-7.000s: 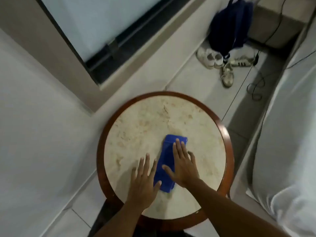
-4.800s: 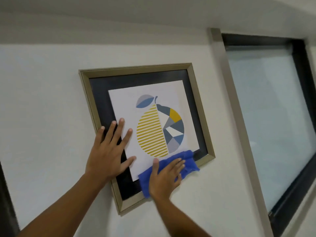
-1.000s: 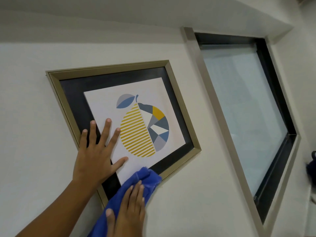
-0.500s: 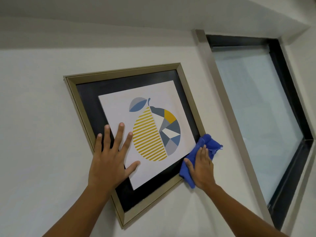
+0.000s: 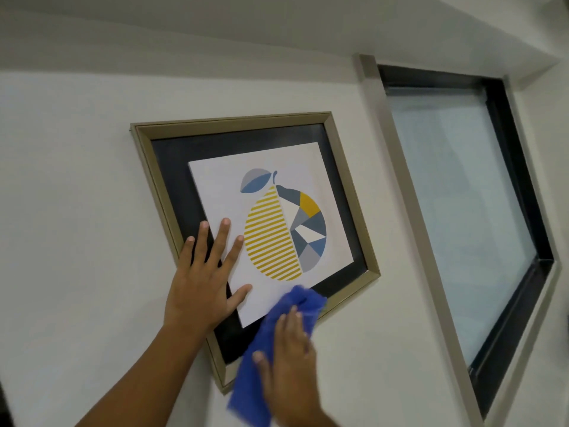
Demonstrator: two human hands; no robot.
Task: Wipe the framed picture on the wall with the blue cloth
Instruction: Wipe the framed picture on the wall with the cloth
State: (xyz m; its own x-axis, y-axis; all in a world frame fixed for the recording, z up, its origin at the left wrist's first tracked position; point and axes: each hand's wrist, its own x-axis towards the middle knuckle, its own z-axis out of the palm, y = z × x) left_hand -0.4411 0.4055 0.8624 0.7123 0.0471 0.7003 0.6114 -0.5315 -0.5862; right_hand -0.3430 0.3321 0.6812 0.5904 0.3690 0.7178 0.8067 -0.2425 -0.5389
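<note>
The framed picture (image 5: 338, 167) hangs on the white wall, with a gold frame, a dark mat and a striped yellow pear print. My left hand (image 5: 204, 278) lies flat with fingers spread on the glass at the picture's lower left. My right hand (image 5: 289, 365) presses the blue cloth (image 5: 255, 362) against the bottom edge of the frame. The cloth covers the frame's lower corner and reaches up to the white print.
A window (image 5: 455, 217) with a dark inner frame and frosted pane sits in the wall right of the picture. A ceiling soffit (image 5: 277, 32) runs above. Bare white wall (image 5: 70, 211) lies left of the frame.
My right hand has swept the cloth from the frame's right side down and left along the bottom edge. My left hand stays flat on the glass.
</note>
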